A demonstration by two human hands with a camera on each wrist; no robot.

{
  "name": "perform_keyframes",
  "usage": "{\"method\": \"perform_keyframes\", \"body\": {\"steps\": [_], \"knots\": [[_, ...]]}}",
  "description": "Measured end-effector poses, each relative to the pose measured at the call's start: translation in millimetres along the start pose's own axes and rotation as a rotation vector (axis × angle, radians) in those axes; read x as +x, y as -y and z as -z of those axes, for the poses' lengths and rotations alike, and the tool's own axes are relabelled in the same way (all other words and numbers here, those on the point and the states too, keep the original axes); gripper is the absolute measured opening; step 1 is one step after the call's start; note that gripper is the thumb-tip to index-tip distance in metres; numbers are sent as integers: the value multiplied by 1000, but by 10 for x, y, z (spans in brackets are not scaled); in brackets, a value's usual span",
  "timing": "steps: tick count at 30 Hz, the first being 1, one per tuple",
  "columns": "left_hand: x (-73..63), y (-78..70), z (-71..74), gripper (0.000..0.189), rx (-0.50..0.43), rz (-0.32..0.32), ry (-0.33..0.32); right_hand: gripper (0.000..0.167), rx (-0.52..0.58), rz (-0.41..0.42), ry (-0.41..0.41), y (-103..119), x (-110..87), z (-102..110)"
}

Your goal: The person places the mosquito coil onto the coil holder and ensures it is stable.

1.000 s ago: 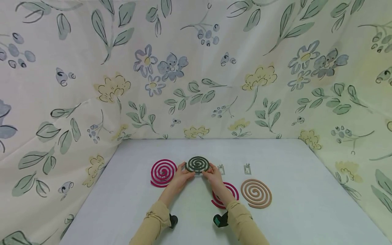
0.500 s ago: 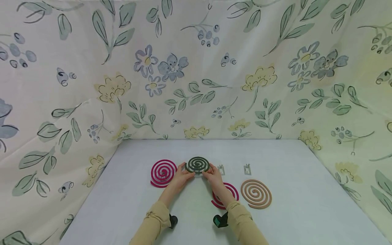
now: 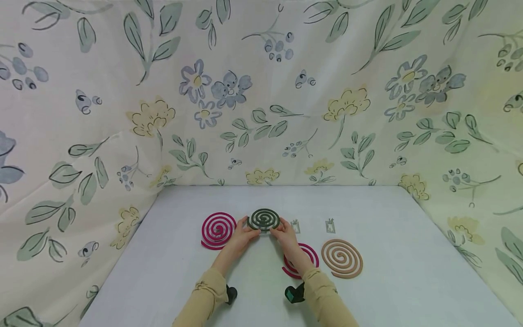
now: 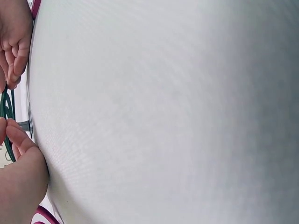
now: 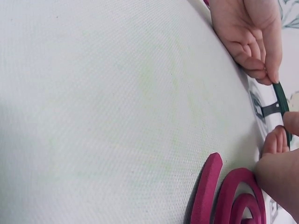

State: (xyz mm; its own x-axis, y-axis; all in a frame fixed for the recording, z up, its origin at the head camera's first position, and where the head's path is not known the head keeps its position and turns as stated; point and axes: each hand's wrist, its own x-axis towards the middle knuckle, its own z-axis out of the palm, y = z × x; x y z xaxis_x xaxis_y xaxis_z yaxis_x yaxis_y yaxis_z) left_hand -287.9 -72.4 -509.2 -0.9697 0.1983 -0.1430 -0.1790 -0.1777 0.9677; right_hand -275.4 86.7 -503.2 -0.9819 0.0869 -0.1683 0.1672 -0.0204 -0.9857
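A dark green mosquito coil (image 3: pixel 264 219) sits level between both hands at the middle of the table, a little above its surface. My left hand (image 3: pixel 244 234) pinches its left edge with thumb and fingers. The right hand (image 3: pixel 284 234) grips the right edge in the same way. Under the coil a small metal stand (image 5: pixel 271 109) shows in the right wrist view, its upright meeting the coil. Close to the left hand is a magenta coil (image 3: pixel 219 229). Another magenta coil (image 5: pixel 205 191) lies beneath the right forearm, partly covered by it in the head view.
A tan coil (image 3: pixel 341 258) lies to the right of the right forearm. Two small metal stands, the nearer stand (image 3: pixel 295 226) beside the right hand and the farther stand (image 3: pixel 330 225), rest on the white table (image 3: pixel 408 281). Floral cloth (image 3: pixel 261 136) hangs around the table.
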Motion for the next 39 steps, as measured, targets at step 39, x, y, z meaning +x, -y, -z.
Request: {"method": "perform_keyframes", "body": {"steps": [39], "knots": [[17,-4,6,79,27,47,-25,63,-12,-14,-4,-7,7,-1]]}}
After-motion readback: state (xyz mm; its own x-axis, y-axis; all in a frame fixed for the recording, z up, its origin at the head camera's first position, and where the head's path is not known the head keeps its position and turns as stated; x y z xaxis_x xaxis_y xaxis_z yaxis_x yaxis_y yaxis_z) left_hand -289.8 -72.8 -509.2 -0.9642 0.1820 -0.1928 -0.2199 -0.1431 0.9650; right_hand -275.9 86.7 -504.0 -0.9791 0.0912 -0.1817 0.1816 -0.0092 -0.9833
